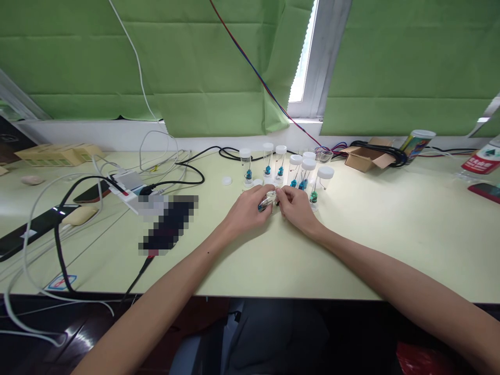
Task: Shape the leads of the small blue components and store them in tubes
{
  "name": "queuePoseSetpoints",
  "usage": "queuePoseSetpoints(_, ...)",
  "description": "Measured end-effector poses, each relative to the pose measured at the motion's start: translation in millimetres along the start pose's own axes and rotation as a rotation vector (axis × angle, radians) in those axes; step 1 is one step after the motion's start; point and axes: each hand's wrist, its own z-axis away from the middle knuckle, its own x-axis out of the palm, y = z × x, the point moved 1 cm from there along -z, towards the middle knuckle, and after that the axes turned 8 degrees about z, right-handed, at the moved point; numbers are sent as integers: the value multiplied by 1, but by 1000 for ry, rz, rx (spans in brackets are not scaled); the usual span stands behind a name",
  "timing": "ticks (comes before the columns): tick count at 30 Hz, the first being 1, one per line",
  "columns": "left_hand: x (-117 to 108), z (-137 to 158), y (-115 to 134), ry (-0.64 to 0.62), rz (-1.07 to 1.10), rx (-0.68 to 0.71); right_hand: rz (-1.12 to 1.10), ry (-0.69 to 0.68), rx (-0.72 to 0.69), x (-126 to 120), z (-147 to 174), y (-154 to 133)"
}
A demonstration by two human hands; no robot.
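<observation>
My left hand point(251, 207) is closed round a small clear tube point(269, 200), which lies tilted with its open-looking end toward my right hand. Something blue shows at the tube's lower left end. My right hand point(299, 208) is pinched at the tube's other end; a small dark bit shows by its fingertips, too hidden to name. Just behind the hands stand several upright clear tubes with white caps point(245, 152). Most contain a blue piece point(267, 170) on a thin stem, and the nearest right one holds a green piece point(313, 197). A loose white cap point(227, 180) lies to the left.
On the left are a power strip point(127, 191), tangled cables point(58, 224), phones and a partly pixelated dark device point(170, 224). At the back right stand an open cardboard box point(363, 158) and a colourful canister point(419, 146). A bottle point(482, 161) is at the far right.
</observation>
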Motion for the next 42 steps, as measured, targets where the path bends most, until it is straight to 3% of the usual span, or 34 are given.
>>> queuePoseSetpoints(7, 0, -1, 1, 5, 7, -3, 122, 46, -81, -2, -2, -1)
queuePoseSetpoints(42, 0, -2, 0, 51, 96, 5, 90, -97, -210, -15, -7, 1)
